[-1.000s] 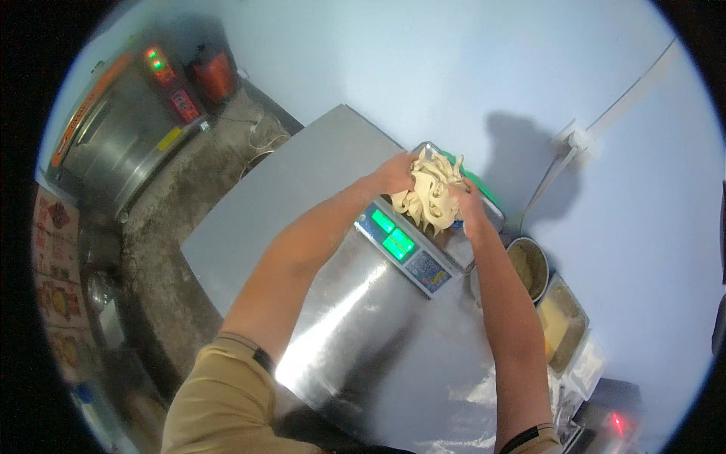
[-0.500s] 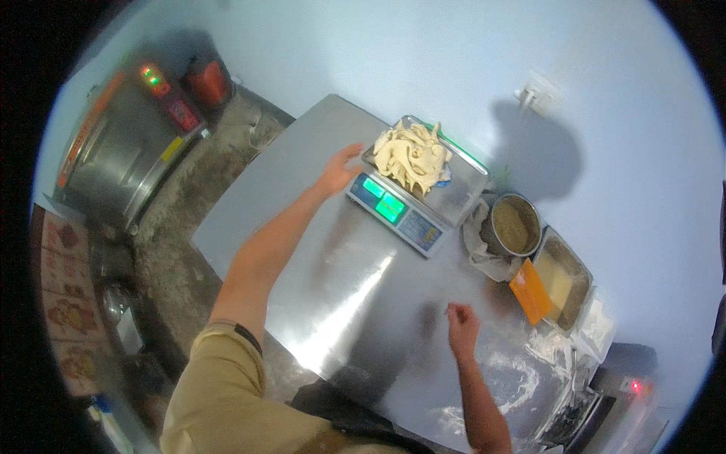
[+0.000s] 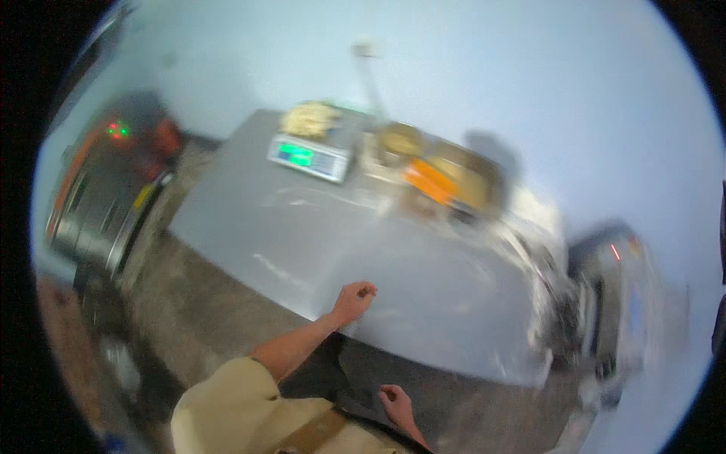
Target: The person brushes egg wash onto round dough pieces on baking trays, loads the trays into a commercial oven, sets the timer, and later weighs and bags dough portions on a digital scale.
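Over the near edge of the metal table [image 3: 249, 219] is my left hand [image 3: 354, 303], its fingers curled in and nothing showing in them. Lower and closer to my body, my right hand [image 3: 397, 405] is also loosely closed, with nothing visible in it. Both hands are apart from everything on the table. At the far left of the table stands a digital scale [image 3: 314, 163] with a lit green display. A heap of pale dough strips [image 3: 308, 119] lies on its pan. The picture is smeared by motion.
Right of the scale stand a round metal pot [image 3: 399, 140] and a rectangular metal tray [image 3: 488, 170], with an orange flat piece [image 3: 431, 181] against it. White powder and a whitish bag [image 3: 537, 216] lie further right, beside a machine [image 3: 624, 295]. A steel appliance [image 3: 106, 197] stands left.
My left hand has come back from beside the scale to the near edge and curled up. My right hand has drawn down toward my body. The view has turned to the right.
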Tool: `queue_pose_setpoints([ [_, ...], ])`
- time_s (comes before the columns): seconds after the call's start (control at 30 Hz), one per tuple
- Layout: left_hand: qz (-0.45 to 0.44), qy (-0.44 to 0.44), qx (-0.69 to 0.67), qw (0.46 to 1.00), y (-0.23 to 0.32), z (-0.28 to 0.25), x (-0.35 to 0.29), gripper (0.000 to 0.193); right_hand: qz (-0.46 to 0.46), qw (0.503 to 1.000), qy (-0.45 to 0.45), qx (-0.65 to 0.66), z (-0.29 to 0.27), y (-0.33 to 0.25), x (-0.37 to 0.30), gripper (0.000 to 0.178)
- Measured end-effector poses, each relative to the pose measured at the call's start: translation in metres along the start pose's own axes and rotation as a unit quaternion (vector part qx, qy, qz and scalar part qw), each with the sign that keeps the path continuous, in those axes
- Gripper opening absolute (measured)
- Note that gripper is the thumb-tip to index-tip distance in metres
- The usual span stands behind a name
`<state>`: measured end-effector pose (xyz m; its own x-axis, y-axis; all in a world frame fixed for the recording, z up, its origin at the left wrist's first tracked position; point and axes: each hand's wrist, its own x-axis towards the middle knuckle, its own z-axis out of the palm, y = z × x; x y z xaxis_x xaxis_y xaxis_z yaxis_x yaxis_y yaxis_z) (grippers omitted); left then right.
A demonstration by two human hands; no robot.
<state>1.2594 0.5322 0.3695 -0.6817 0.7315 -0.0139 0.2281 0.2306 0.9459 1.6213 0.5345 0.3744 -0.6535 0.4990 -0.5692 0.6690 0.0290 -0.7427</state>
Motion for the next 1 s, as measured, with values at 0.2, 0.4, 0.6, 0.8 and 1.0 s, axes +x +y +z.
queue_pose_setpoints([
  [0.2,0.129,-0.395,0.033,0.909,0.094,0.241,-0.125,0.018,0.153,0.956,0.215,0.125,-0.031,0.135,-0.196,0.041],
  [0.4,0.091,-0.62,0.209,0.751,0.063,0.362,-0.177,0.026,0.333,0.788,0.445,0.264,-0.032,0.223,-0.347,0.039],
  [0.6,-0.132,-0.679,0.481,0.538,-0.021,0.424,-0.168,0.039,0.301,0.631,0.622,0.353,0.034,0.345,-0.396,0.038],
  [0.8,-0.08,-0.72,0.507,0.466,0.024,0.599,-0.193,0.038,0.444,0.547,0.425,0.568,0.107,0.42,-0.42,0.037],
  [1.0,0.384,-0.708,0.53,0.266,0.128,0.952,-0.289,0.045,0.447,0.479,0.443,0.612,-0.062,0.518,-0.472,0.032],
])
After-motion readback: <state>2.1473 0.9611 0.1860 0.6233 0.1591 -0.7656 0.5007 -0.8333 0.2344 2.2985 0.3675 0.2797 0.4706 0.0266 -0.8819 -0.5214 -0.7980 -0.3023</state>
